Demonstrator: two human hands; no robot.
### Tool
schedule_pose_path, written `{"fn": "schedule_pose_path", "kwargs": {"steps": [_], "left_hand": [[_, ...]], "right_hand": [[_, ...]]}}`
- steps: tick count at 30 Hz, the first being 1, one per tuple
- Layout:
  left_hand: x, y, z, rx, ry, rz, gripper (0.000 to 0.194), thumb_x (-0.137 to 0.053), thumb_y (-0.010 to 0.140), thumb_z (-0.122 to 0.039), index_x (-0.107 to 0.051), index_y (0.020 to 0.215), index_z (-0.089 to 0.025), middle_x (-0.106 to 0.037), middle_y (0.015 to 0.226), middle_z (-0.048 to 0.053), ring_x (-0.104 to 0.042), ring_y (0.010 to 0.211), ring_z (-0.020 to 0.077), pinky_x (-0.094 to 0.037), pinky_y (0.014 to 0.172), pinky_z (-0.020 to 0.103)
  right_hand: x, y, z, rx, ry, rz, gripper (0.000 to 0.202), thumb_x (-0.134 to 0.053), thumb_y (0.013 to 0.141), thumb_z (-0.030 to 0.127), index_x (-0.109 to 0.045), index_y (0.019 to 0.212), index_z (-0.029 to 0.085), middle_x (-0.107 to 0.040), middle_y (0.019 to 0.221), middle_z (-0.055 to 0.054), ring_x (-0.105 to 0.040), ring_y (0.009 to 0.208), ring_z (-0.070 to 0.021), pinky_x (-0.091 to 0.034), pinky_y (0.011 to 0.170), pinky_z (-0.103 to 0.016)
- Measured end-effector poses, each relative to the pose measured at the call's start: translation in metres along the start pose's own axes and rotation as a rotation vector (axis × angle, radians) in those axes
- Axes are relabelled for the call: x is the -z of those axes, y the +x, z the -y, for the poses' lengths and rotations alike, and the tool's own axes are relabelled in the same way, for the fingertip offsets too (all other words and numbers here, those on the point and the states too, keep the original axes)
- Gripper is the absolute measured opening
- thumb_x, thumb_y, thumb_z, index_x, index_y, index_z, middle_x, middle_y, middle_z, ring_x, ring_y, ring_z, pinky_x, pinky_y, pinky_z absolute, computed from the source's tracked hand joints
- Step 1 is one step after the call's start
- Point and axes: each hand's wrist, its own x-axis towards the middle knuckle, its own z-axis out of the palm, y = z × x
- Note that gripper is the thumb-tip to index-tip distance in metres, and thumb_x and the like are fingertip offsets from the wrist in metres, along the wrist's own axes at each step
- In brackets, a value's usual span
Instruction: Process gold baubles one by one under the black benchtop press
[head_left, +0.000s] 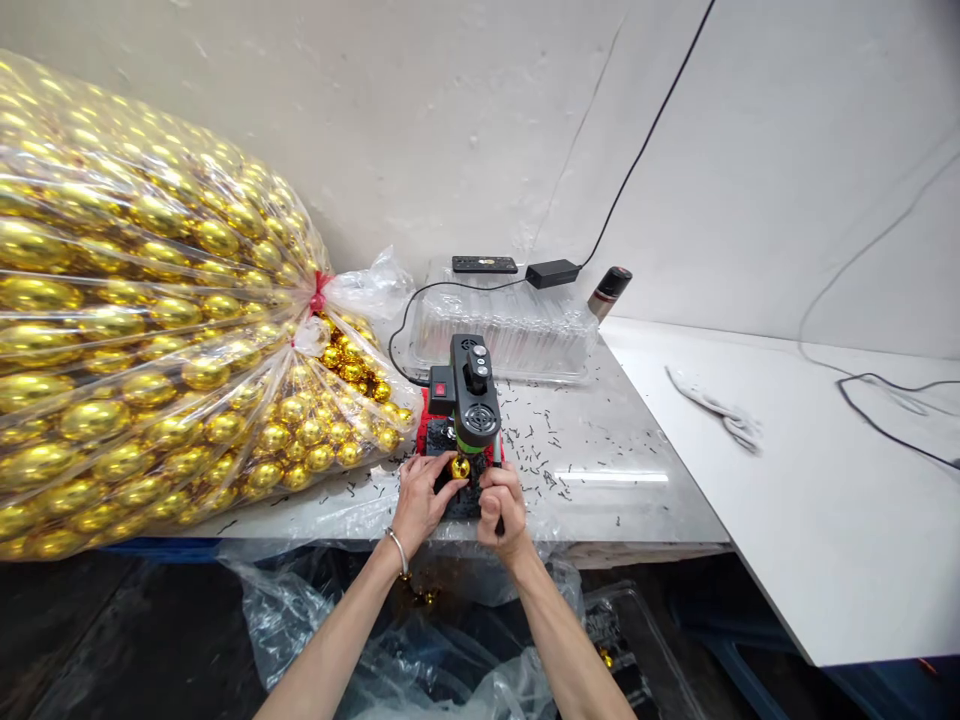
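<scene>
A small black bench drill press (480,415) stands on the metal tabletop. My left hand (420,505) pinches a shiny gold ball (460,467) between thumb and fingers, right below the machine's head. The tip of the tool above the ball is hidden. On the right side of the machine, my right hand (504,508) is closed around its lever handle (497,452). Red material (425,425) shows around the machine's base.
Large clear bags of gold balls (150,320) fill the left. Behind the machine sit a clear plastic tray (510,335), a remote control (484,264), a power adapter (553,273) and a spray can (611,290). Black shavings litter the tabletop (622,430). Plastic sheeting (300,610) hangs below.
</scene>
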Motion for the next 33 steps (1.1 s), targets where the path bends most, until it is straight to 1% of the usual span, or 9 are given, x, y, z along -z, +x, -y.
{"fn": "schedule_pose_path", "kwargs": {"steps": [6, 9, 15, 18, 21, 23, 25, 27, 33], "left_hand": [[0.001, 0.003, -0.003, 0.074, -0.085, -0.041, 0.030, -0.066, 0.081, -0.035, -0.066, 0.110, -0.023, -0.068, 0.096, 0.006, -0.061, 0.093, 0.0224, -0.045, 0.090, 0.042], [0.009, -0.010, -0.008, 0.076, -0.125, -0.082, 0.031, -0.063, 0.083, -0.037, -0.064, 0.111, -0.022, -0.067, 0.095, 0.006, -0.062, 0.091, 0.0217, -0.051, 0.081, 0.038], [0.038, -0.051, -0.028, -0.213, 0.007, -0.014, 0.047, -0.064, 0.082, -0.043, -0.055, 0.124, -0.022, -0.066, 0.114, 0.010, -0.060, 0.105, 0.0243, -0.050, 0.091, 0.041], [0.056, -0.030, -0.035, -0.256, 0.111, -0.165, 0.035, -0.055, 0.090, -0.035, -0.056, 0.121, -0.019, -0.062, 0.120, 0.012, -0.057, 0.111, 0.0244, -0.048, 0.094, 0.041], [0.080, 0.026, -0.031, -0.173, 0.232, -0.268, 0.026, -0.044, 0.093, -0.023, -0.062, 0.111, -0.017, -0.064, 0.116, 0.014, -0.055, 0.112, 0.0260, -0.041, 0.099, 0.045], [0.095, 0.069, -0.021, -0.018, 0.313, -0.130, 0.022, -0.045, 0.091, -0.020, -0.066, 0.095, -0.016, -0.065, 0.108, 0.016, -0.058, 0.105, 0.0287, -0.042, 0.095, 0.045], [0.107, 0.104, -0.008, 0.159, 0.339, 0.215, 0.012, -0.057, 0.082, -0.021, -0.065, 0.076, -0.015, -0.068, 0.088, 0.014, -0.061, 0.093, 0.0290, -0.045, 0.086, 0.040], [0.111, 0.127, 0.005, 0.210, 0.308, 0.405, 0.015, -0.072, 0.068, -0.024, -0.061, 0.060, -0.017, -0.063, 0.064, 0.006, -0.062, 0.073, 0.0244, -0.047, 0.073, 0.032], [0.098, 0.140, 0.025, 0.239, 0.154, 0.560, 0.024, -0.070, 0.065, -0.017, -0.053, 0.048, -0.019, -0.043, 0.042, -0.006, -0.049, 0.054, 0.0130, -0.041, 0.060, 0.021]], "right_hand": [[0.013, 0.047, 0.029, -0.193, 0.096, -0.100, 0.031, -0.033, 0.092, 0.013, -0.039, 0.063, 0.021, -0.043, 0.061, 0.001, -0.050, 0.066, -0.0131, -0.038, 0.059, -0.028], [0.020, 0.074, 0.040, -0.332, 0.124, -0.043, 0.032, -0.037, 0.092, 0.015, -0.038, 0.061, 0.020, -0.046, 0.064, 0.001, -0.047, 0.064, -0.0118, -0.037, 0.061, -0.028], [0.020, 0.074, 0.043, -0.320, 0.123, -0.048, 0.031, -0.038, 0.092, 0.014, -0.040, 0.062, 0.020, -0.046, 0.065, 0.001, -0.047, 0.065, -0.0118, -0.038, 0.063, -0.028], [0.017, 0.066, 0.041, -0.294, 0.110, -0.073, 0.030, -0.038, 0.092, 0.013, -0.040, 0.062, 0.020, -0.046, 0.065, 0.001, -0.048, 0.068, -0.0123, -0.038, 0.064, -0.028], [0.016, 0.063, 0.040, -0.279, 0.106, -0.064, 0.030, -0.038, 0.091, 0.012, -0.039, 0.063, 0.020, -0.046, 0.066, 0.001, -0.048, 0.067, -0.0122, -0.037, 0.062, -0.028], [0.017, 0.062, 0.039, -0.264, 0.103, -0.055, 0.029, -0.038, 0.091, 0.011, -0.039, 0.063, 0.020, -0.047, 0.067, 0.001, -0.048, 0.068, -0.0124, -0.037, 0.062, -0.028], [0.017, 0.061, 0.038, -0.249, 0.100, -0.050, 0.029, -0.037, 0.090, 0.010, -0.039, 0.064, 0.020, -0.047, 0.066, 0.000, -0.049, 0.069, -0.0128, -0.038, 0.062, -0.028], [0.017, 0.060, 0.037, -0.236, 0.095, -0.050, 0.029, -0.037, 0.090, 0.010, -0.039, 0.063, 0.021, -0.046, 0.066, 0.000, -0.049, 0.068, -0.0131, -0.038, 0.062, -0.029], [0.015, 0.055, 0.033, -0.193, 0.089, -0.058, 0.028, -0.037, 0.089, 0.008, -0.040, 0.064, 0.021, -0.046, 0.064, 0.000, -0.050, 0.067, -0.0134, -0.038, 0.060, -0.029]]}}
